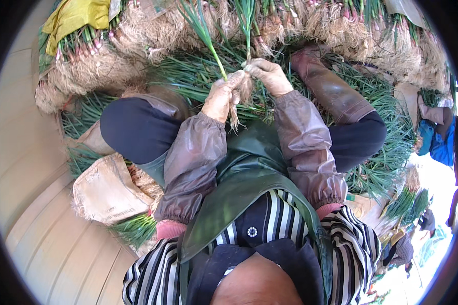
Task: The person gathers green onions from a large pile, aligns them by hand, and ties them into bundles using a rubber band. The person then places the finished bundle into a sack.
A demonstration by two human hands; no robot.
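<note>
My left hand [222, 97] is closed around a leafy green onion-type plant [213, 53]; its pale roots [234, 118] hang below the fingers. Right beside it, my right hand [269, 76] pinches a second such plant [247, 34] low on its stem. Dry, stringy roots [246, 89] dangle under that grip. The fingertips of both hands nearly meet, and I cannot tell whether they touch. Under the hands, between my bent legs, lies a loose heap of the same long-leaved plants [187, 72].
Bundles with tan roots [351, 30] form a bank around the front. A yellow sack [78, 19] covers some at left. A whitish woven sack [107, 190] lies by my left knee, near a ribbed wall [61, 228]. Other people [403, 249] are at the far right.
</note>
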